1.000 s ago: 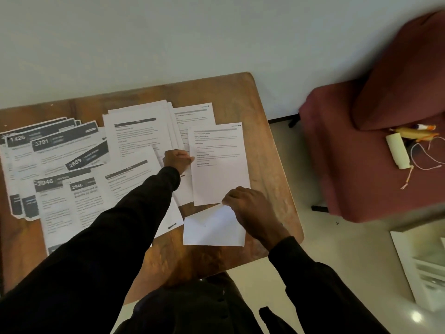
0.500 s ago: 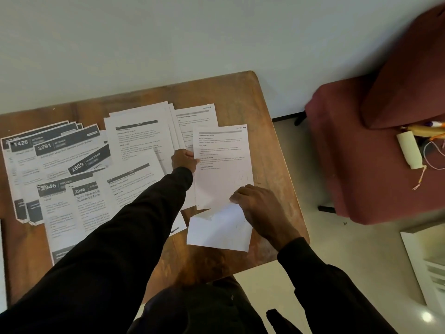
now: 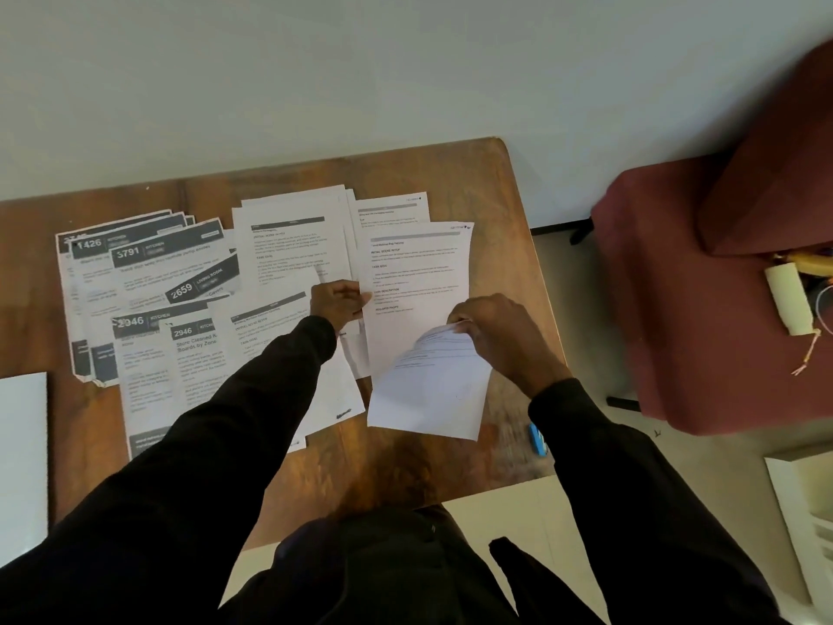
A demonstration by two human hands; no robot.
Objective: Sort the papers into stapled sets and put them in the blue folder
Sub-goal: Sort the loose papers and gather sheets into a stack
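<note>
Several printed papers lie spread over the wooden table [image 3: 505, 196]. My left hand [image 3: 340, 302] pinches the left edge of a text sheet [image 3: 419, 272] that lies at the right of the spread. My right hand [image 3: 496, 331] pinches the top edge of a second sheet [image 3: 428, 394] below it and peels that edge up, so printed lines show. To the left lie sheets with dark numbered headers [image 3: 148, 263] and plain text pages [image 3: 288, 245]. A small blue object [image 3: 537, 439] lies near the table's right front edge, by my right sleeve. No blue folder is in sight.
A white sheet or board [image 3: 22, 444] sits at the table's left edge. A dark red armchair [image 3: 703, 286] stands to the right with a white roll [image 3: 789, 300] and cords on its seat. White furniture [image 3: 807, 525] is at the lower right. A pale wall rises behind the table.
My right hand has lifted the lower sheet's top edge and turned it so print shows. My left hand slid right onto the text sheet's edge. The camera tilted, revealing the blue object.
</note>
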